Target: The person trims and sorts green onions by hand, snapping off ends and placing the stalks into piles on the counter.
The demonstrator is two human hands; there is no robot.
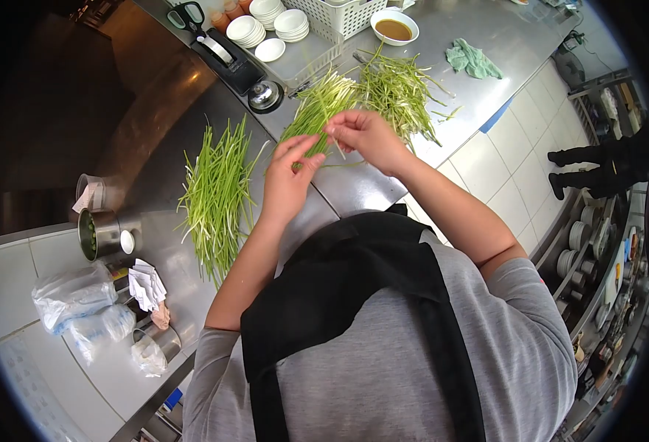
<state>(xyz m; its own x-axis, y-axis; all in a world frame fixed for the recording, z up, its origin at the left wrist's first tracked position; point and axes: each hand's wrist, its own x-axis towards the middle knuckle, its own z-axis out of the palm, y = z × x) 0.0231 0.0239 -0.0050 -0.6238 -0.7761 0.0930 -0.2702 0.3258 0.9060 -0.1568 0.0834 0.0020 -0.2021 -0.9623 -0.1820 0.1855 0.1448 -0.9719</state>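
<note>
My left hand (289,177) and my right hand (368,138) meet above the seam of the steel counter, fingertips close together. Between the pinched right fingers a thin chive stalk (340,151) shows its pale end. The left thumb and fingers curl in around the same stalk, their contact partly hidden. Just beyond the hands lies a heap of long chives (324,103) with whitish ends. To its right is a messier heap of limp, yellowish-green strands (394,92). Left of my left arm, a large loose bundle of chives (217,195) is spread lengthwise.
At the back are a tape dispenser (228,62) with scissors, a call bell (264,96), small stacked white bowls (265,13), a bowl of brown liquid (394,29) and a green cloth (474,59). Metal pots (97,234) and plastic bags (74,295) stand left. Another person's legs (590,166) show right.
</note>
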